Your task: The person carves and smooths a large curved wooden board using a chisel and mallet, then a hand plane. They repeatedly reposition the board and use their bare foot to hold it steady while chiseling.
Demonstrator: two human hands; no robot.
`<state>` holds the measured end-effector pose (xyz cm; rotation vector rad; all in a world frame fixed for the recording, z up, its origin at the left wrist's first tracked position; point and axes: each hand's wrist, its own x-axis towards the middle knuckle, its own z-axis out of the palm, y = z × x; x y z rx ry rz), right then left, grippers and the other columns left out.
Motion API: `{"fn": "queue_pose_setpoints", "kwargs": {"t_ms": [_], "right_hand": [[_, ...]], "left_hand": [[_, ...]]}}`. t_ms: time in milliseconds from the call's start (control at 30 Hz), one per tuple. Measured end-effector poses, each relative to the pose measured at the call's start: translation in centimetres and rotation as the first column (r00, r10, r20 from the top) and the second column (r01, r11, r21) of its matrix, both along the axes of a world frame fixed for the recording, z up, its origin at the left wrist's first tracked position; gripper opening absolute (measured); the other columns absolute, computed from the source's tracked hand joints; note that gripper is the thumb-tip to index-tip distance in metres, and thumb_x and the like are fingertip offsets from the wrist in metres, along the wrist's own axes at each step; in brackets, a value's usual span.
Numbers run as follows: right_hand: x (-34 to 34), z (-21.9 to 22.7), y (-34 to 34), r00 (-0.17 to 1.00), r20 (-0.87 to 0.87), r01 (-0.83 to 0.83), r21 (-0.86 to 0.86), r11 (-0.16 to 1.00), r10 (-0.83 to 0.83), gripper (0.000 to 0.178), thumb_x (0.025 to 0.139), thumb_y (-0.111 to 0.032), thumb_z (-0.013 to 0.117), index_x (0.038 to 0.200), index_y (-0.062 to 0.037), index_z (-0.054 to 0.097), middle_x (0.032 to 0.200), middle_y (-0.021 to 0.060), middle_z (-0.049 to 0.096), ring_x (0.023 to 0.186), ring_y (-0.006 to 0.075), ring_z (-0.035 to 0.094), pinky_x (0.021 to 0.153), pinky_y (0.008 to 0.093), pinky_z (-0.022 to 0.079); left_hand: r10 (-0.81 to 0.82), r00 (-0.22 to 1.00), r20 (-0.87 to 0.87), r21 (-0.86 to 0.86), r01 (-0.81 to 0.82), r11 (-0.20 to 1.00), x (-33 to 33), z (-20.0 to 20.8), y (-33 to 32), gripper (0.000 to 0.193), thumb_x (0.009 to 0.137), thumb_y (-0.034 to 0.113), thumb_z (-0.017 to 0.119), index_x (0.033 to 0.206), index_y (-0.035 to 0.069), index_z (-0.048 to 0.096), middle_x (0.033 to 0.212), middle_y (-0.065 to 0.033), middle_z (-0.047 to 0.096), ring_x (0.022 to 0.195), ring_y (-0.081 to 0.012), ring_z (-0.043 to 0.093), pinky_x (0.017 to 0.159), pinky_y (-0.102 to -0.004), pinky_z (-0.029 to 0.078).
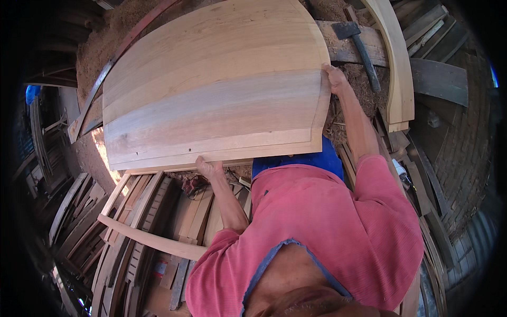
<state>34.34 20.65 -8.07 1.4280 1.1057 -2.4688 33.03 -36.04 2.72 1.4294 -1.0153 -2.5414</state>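
A large pale wooden panel (pixel 211 95) fills the upper middle of the head view, with a curved far edge, a straight near edge and a stepped near right corner. My left hand (pixel 210 167) is closed on its near edge, fingers hidden underneath. Farther up, my right hand (pixel 336 79) grips the right edge; its fingers are partly out of sight. The panel lies across boards just beyond my body, its grain running from left to right. A hammer (pixel 364 55) with a dark head rests on a plank (pixel 377 45) to the right of the panel.
At the far right stands a curved pale wooden piece (pixel 396 68). A long metal-edged strip (pixel 100 79) runs along the left. Stacked boards (pixel 132 232) and a slim curved rail (pixel 153 242) lie at lower left. Sawdust (pixel 92 55) covers the ground behind.
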Motion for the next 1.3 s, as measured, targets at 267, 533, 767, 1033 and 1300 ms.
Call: {"fn": "queue_pose_setpoints", "kwargs": {"t_ms": [267,533,767,1033,1300], "right_hand": [[7.6,-2.2,-0.7,0.993,0.109,-0.059,0.198,0.978,0.037,0.015,0.107,-0.023,0.062,0.108,-0.0092,0.068,0.092,-0.0013,0.069,0.079,0.0091,0.066,0.071,0.0281,0.057],[15.6,0.3,-7.7,0.970,0.218,-0.124,0.047,0.991,0.111,0.018,0.106,-0.029,0.063,0.109,-0.0121,0.070,0.092,-0.0014,0.071,0.076,0.0088,0.068,0.069,0.0267,0.058],[12.0,-3.1,-5.5,0.992,0.091,0.075,0.138,0.988,-0.088,0.017,0.105,-0.022,0.064,0.115,-0.0093,0.070,0.099,-0.0005,0.072,0.086,0.0106,0.067,0.075,0.0295,0.056],[13.5,-4.3,-8.0,0.970,-0.013,0.239,-0.097,0.966,-0.242,0.016,0.103,-0.021,0.068,0.115,-0.0099,0.069,0.097,-0.0018,0.070,0.083,0.0093,0.066,0.076,0.0284,0.057],[11.7,-2.1,-9.3,0.957,0.064,0.278,0.073,0.958,-0.283,0.017,0.100,-0.018,0.070,0.103,-0.0009,0.071,0.088,0.0039,0.071,0.071,0.0113,0.066,0.066,0.0279,0.056]], "left_hand": [[-0.154,0.939,0.308,-0.148,0.207,0.967,-2.2,-4.5,5.3,0.064,0.110,0.054,0.031,0.154,0.010,0.046,0.159,-0.0135,0.047,0.146,-0.0380,0.044,0.122,-0.0605,0.034],[-0.188,0.936,0.298,-0.068,0.218,0.974,-3.9,-9.6,8.7,0.067,0.109,0.058,0.031,0.153,0.011,0.049,0.160,-0.0118,0.049,0.147,-0.0371,0.044,0.124,-0.0603,0.032],[-0.396,0.907,0.142,-0.058,0.407,0.912,-5.6,-12.4,10.5,0.066,0.109,0.059,0.032,0.148,0.010,0.051,0.151,-0.0125,0.056,0.138,-0.0363,0.054,0.116,-0.0593,0.044],[-0.686,-0.426,0.590,0.300,0.904,-0.304,-5.8,-5.7,13.6,0.049,0.106,0.049,0.055,0.116,0.001,0.061,0.108,-0.0217,0.074,0.098,-0.0320,0.073,0.085,-0.0500,0.061],[-0.749,-0.203,0.630,-0.775,-0.211,-0.595,-13.1,-5.4,37.0,0.061,0.095,0.032,0.069,0.145,0.002,0.049,0.152,-0.0339,0.043,0.144,-0.0471,0.038,0.120,-0.0560,0.031]]}}
